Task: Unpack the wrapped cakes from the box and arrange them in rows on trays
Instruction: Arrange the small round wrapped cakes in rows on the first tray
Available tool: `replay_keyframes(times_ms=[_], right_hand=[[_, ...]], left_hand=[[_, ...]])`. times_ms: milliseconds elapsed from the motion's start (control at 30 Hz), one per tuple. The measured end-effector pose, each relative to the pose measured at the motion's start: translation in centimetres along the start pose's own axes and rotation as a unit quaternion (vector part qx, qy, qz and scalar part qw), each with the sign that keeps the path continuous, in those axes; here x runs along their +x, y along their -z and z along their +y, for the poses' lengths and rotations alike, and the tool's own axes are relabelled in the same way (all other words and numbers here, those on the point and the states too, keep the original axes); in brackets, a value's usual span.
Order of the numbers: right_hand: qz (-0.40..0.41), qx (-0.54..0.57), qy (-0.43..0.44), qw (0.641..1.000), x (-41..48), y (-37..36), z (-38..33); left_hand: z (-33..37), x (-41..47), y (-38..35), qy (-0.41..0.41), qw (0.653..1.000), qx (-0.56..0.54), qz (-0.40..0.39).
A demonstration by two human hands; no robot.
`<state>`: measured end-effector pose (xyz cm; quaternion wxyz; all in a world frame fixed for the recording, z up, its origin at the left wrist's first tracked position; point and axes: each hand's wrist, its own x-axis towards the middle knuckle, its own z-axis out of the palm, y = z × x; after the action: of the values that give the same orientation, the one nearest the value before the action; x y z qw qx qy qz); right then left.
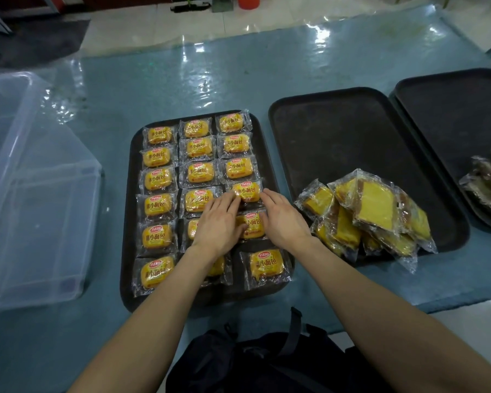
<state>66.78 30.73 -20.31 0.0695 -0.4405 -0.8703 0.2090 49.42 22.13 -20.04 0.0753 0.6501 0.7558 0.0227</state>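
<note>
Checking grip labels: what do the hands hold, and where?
Nothing gripped: left hand and right hand touch a wrapped cake with straight fingers at its side edges.

Your left hand (219, 222) and right hand (284, 219) rest with straight, relaxed fingers on the left tray (128, 251). They sit on either side of one wrapped cake (247, 191) in the right-hand column of its three columns of yellow cakes. Just to the right, the middle tray (338, 143) carries a loose pile of wrapped yellow slices (374, 205) at its near right corner. A third tray (451, 114) at the far right holds dark packets (488, 177), and a clear plastic box (40, 194) sits on the bench (182, 80) to your left.
</note>
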Motion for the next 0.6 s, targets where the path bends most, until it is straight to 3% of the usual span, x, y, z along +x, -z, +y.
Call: replay_keyframes(times_ms=[133, 267, 467, 600], right_hand=[[-0.005, 0.035, -0.021, 0.999, 1.9, -0.1, 0.0], [0.014, -0.001, -0.02, 1.0, 4.4, 1.0, -0.1], [-0.075, -0.09, 0.018, 0.993, 7.8, 2.0, 1.0], [-0.092, -0.112, 0.046, 0.988, 8.5, 1.9, 1.7]], left_hand=[[-0.2, 0.9, 0.3, 0.01, 0.999, -0.04, -0.002], [-0.6, 3.0, 1.1, 0.017, 0.999, -0.046, 0.012], [-1.8, 5.7, 1.8, -0.009, 0.999, 0.021, -0.026], [-2.3, 6.6, 1.6, -0.011, 0.997, 0.046, -0.059]])
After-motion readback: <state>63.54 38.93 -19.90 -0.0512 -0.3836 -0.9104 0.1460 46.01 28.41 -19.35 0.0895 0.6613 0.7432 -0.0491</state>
